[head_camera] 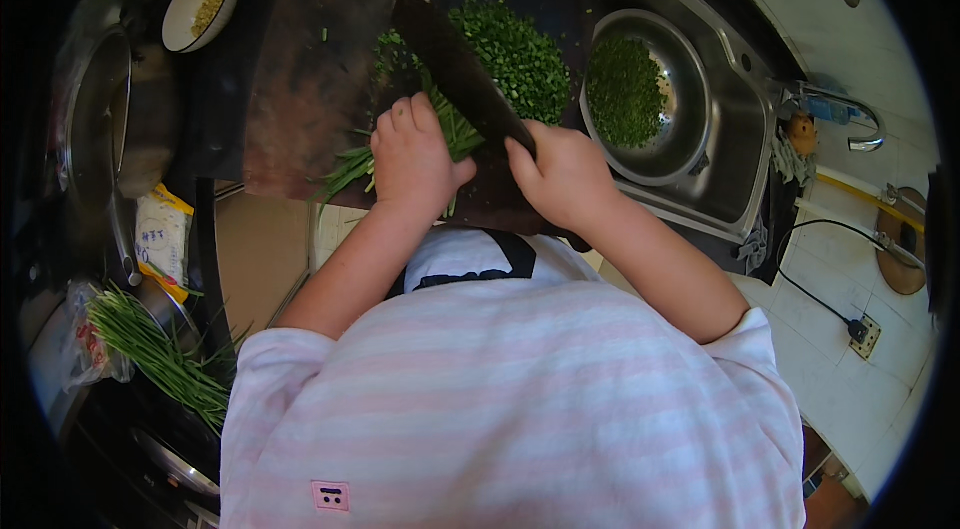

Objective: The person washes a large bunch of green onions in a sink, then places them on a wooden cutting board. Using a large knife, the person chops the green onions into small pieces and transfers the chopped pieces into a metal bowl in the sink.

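Observation:
My left hand point(412, 154) presses a bunch of green chives point(454, 125) onto a dark cutting board point(307, 79). A broad, dark-bladed kitchen knife point(454, 64) is gripped in my right hand point(559, 169), its blade beside the bunch and pointing away from me to the upper left. Just right of the blade lies a heap of chopped chives point(517, 56), with a few bits scattered on the board. Uncut stalks stick out on both sides of my left wrist. The knife's handle is hidden within my right fist.
Right of the board, a steel bowl point(686, 146) of chopped greens point(624, 90) stands in a metal sink point(739, 176) by a faucet point(866, 143). At left are a white bowl point(180, 15) with minced bits, a pan point(94, 124), a packet point(161, 236) and more long chives point(157, 349).

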